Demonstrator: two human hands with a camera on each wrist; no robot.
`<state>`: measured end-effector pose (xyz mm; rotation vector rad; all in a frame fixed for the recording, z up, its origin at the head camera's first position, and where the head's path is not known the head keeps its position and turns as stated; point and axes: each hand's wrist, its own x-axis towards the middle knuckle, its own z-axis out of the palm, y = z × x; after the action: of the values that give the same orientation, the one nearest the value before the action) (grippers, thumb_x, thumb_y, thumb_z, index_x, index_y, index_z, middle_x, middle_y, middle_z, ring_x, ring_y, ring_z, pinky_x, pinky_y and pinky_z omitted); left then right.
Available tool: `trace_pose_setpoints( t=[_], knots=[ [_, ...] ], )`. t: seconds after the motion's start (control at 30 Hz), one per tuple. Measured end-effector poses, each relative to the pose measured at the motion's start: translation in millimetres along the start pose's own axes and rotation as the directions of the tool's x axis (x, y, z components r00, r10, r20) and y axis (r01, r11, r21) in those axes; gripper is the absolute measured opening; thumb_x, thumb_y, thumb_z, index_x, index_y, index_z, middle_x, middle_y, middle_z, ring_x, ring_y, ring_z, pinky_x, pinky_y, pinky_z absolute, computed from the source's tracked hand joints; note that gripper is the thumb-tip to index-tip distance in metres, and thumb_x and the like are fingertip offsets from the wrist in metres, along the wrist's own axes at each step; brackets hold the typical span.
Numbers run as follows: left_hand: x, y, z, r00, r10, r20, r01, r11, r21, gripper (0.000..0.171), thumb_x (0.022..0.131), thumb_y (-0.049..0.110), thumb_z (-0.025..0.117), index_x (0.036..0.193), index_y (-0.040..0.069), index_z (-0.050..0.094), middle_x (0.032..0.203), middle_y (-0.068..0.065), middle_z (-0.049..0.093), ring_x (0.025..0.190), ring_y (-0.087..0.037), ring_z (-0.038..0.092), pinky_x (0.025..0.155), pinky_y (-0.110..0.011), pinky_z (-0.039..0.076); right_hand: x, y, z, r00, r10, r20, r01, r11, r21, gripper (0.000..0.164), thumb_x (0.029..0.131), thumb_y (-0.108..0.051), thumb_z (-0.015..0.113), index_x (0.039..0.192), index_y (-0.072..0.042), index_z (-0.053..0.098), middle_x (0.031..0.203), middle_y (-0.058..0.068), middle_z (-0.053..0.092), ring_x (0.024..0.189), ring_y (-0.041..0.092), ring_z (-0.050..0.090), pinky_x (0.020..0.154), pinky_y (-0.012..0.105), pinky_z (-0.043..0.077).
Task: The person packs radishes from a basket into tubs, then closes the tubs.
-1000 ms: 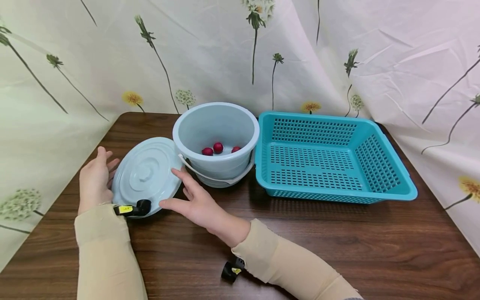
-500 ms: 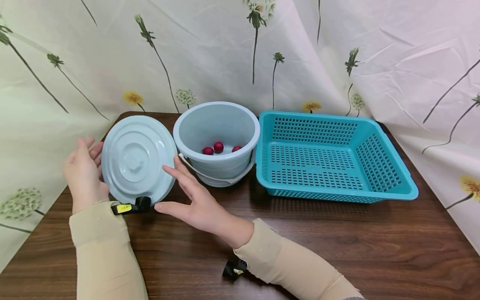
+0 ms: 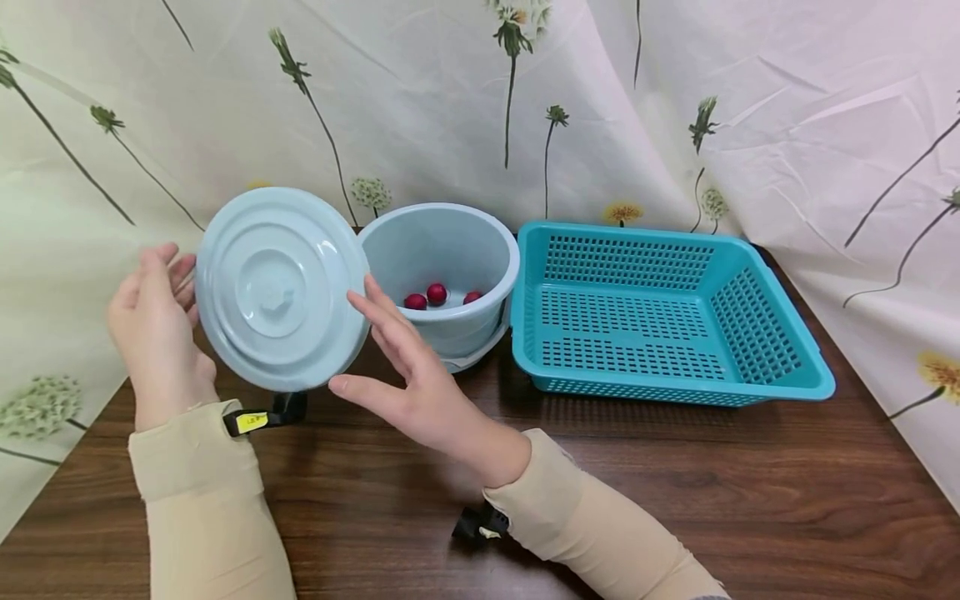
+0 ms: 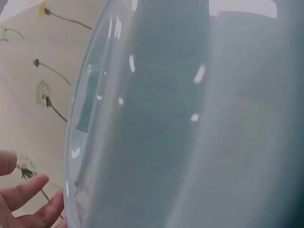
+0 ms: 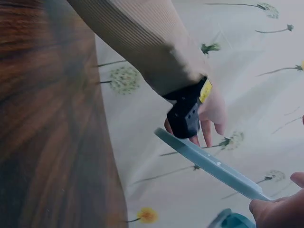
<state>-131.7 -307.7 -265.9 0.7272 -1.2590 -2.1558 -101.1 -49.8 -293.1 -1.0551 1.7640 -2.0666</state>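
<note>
A light blue round lid is held in the air, tilted so its knob side faces the head camera. My left hand holds it at its left edge, the thumb hidden by the lid. At its right and lower rim, my right hand holds it with the thumb below and fingers spread along the side. Some left fingers show beside the rim in the left wrist view. The lid appears edge-on in the right wrist view. A light blue bucket stands behind the right fingers, with red round items inside.
A teal perforated basket stands right of the bucket, close against it. Both sit on a dark wooden table. A flower-patterned cloth hangs along the back and sides.
The lid has risen off the table, first moving left and up, and tilted more toward the head camera. Both hands have gone up with it. It now covers part of the bucket's left side.
</note>
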Motion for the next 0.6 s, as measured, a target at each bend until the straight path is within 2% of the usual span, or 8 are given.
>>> trace_pose_setpoints(
  t=[0.3, 0.43, 0.6],
  knots=[
    [-20.8, 2.0, 16.2, 0.996, 0.075, 0.040, -0.076, 0.997, 0.012, 0.028, 0.096, 0.034, 0.063, 0.113, 0.015, 0.073, 0.111, 0.002, 0.071, 0.096, -0.010, 0.060, 0.069, -0.015, 0.044, 1, -9, -16, 0.994, -0.083, -0.076, 0.088, 0.995, 0.055, 0.071, 0.092, 0.006, 0.056, 0.156, -0.004, 0.025, 0.167, -0.006, 0.007, 0.153, 0.004, 0.005, 0.124, 0.034, 0.014],
    [-27.4, -1.1, 23.0, 0.991, 0.108, 0.075, -0.111, 0.994, 0.026, 0.028, 0.096, 0.035, 0.063, 0.112, 0.014, 0.074, 0.108, 0.001, 0.074, 0.096, -0.011, 0.063, 0.070, -0.015, 0.045, 2, -15, -24, 0.984, -0.112, -0.139, 0.120, 0.991, 0.057, 0.071, 0.091, 0.008, 0.054, 0.155, -0.001, 0.025, 0.167, -0.001, 0.009, 0.153, 0.007, 0.009, 0.124, 0.034, 0.014],
    [-34.2, -4.7, 31.0, 0.979, 0.140, 0.149, -0.149, 0.988, 0.051, 0.031, 0.096, 0.035, 0.062, 0.114, 0.012, 0.074, 0.106, 0.000, 0.075, 0.095, -0.012, 0.066, 0.070, -0.017, 0.047, 4, -25, -35, 0.966, -0.134, -0.222, 0.158, 0.983, 0.094, 0.071, 0.091, 0.006, 0.052, 0.156, -0.002, 0.024, 0.167, 0.003, 0.011, 0.153, 0.010, 0.013, 0.124, 0.037, 0.013]
  ],
)
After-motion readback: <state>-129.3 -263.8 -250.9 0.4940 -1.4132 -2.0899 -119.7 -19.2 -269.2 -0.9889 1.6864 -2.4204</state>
